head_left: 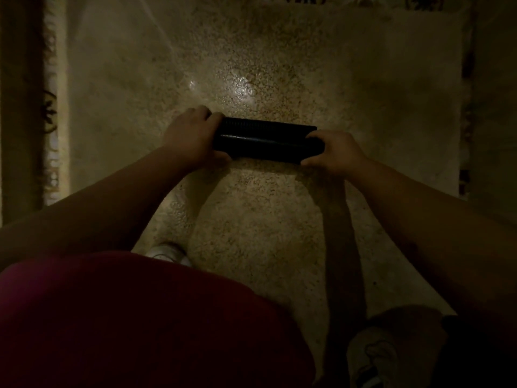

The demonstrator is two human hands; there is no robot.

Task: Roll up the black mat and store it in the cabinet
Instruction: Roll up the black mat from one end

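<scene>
The black mat [265,141] is a tight roll lying crosswise on the speckled floor in the middle of the head view. My left hand [193,135] is closed over the roll's left end, fingers on top and thumb underneath. At the right end, my right hand [333,152] grips the roll the same way. A ribbed texture shows on the roll's upper far side. No cabinet is visible.
The scene is dim. A speckled stone floor [251,219] with a bright glare spot [243,88] spreads around the roll. Patterned borders run along the left [50,113], right [465,79] and far edges. My white shoe [166,252] and red clothing [126,317] fill the foreground.
</scene>
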